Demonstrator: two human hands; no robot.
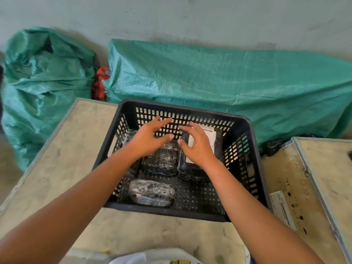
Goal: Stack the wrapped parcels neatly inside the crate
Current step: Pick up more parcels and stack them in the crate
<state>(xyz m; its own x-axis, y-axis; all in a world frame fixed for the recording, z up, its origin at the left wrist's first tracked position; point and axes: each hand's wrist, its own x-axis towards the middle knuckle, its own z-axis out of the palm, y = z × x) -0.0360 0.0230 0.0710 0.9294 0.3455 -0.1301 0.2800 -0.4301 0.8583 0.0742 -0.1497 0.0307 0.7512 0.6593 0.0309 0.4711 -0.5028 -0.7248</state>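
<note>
Worn beige table (57,168) carries a black perforated plastic crate (245,130); both hands, left hand (147,139) and right hand (198,147), hover spread and empty just above its shiny black wrapped parcels (162,161).

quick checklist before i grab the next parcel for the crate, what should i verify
1. Both hands free: ok. The left hand and right hand hover open over the crate, holding nothing.
2. Room in the crate: ok. Bare floor shows at the near right.
3. Parcels neat: not ok. The near parcel lies apart from the labelled parcel and middle parcel at the back.
4. Crate fully on the table: ok.
5. Next parcel within reach: cannot tell. None shows outside the crate.
</note>
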